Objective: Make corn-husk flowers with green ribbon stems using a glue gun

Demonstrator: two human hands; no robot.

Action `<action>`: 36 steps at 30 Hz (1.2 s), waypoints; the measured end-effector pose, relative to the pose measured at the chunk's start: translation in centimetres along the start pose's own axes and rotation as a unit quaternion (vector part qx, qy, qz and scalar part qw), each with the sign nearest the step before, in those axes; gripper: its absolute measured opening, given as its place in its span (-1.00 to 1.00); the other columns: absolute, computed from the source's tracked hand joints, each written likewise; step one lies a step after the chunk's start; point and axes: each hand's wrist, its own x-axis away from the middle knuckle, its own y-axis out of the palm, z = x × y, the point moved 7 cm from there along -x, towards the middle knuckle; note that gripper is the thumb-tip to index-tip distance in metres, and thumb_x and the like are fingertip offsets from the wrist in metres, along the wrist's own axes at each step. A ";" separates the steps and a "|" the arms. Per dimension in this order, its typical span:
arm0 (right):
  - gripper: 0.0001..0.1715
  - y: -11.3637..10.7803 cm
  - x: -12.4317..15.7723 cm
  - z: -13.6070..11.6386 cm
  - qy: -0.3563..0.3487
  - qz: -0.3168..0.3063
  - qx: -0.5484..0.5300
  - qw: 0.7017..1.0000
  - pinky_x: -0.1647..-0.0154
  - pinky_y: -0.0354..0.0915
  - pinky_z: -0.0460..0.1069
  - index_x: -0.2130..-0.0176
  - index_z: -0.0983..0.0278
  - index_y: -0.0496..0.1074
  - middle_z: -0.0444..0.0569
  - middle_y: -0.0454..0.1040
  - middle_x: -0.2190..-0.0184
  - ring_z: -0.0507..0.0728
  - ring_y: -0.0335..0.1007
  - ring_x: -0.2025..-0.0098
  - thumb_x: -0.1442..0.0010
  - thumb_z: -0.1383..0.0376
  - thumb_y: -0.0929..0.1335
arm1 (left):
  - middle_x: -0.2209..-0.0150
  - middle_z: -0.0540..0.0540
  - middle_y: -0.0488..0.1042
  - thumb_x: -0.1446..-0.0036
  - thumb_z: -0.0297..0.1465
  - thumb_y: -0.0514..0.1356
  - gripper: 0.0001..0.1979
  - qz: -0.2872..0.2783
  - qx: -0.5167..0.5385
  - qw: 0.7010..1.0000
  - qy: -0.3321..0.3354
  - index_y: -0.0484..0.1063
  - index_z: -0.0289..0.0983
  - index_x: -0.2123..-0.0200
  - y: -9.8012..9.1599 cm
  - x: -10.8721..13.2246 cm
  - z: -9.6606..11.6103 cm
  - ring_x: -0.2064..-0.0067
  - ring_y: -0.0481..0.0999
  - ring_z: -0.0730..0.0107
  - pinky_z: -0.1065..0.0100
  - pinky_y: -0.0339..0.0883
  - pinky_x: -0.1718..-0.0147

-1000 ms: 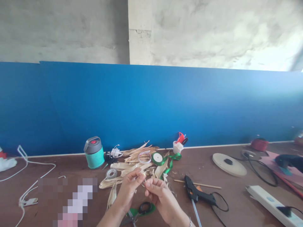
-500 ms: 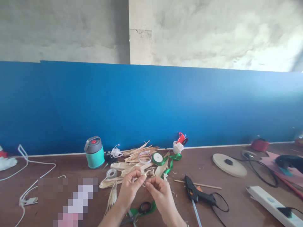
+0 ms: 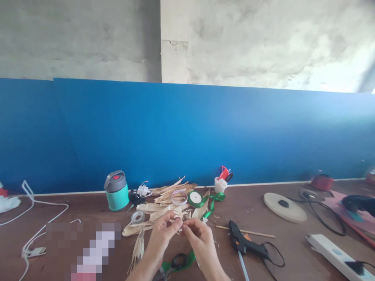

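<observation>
My left hand (image 3: 164, 233) and my right hand (image 3: 199, 233) meet over the table's front middle, fingertips almost touching. Between them is a thin pale strip of corn husk (image 3: 179, 231), pinched from both sides and mostly covered by the fingers. Dried corn husks (image 3: 146, 208) lie spread just beyond. On top of them rest a clear tape roll (image 3: 179, 198) and a spool of green ribbon (image 3: 195, 199), its loose end trailing right. A second tape roll (image 3: 137, 217) sits to the left. Below my wrists, scissors (image 3: 179, 260) lie on a green ribbon piece, partly hidden.
To the right, a black glue gun (image 3: 244, 242) lies across a thin wooden stick (image 3: 265, 234). Farther right are a round pale disc (image 3: 271, 203) and a white power strip (image 3: 336, 253) with cables. A teal jar (image 3: 117, 199) and a white cup (image 3: 220, 185) stand near the blue partition (image 3: 181, 132).
My fingertips have drawn slightly closer together around the husk strip, and both hands have shifted a little. The things on the table keep their places; the view has tilted slightly.
</observation>
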 end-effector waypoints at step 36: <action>-0.75 0.4 1.1 -1.9 -0.086 -0.011 0.137 0.987 0.46 0.23 -0.10 0.45 0.31 0.47 -0.03 0.50 0.54 0.08 0.32 0.50 -0.13 0.20 0.31 | 0.42 -0.05 0.40 0.00 -0.26 0.25 -0.80 0.048 -0.120 0.986 0.109 0.47 -0.24 0.56 -1.0 0.3 0.6 0.29 0.38 0.25 0.36 0.22 0.24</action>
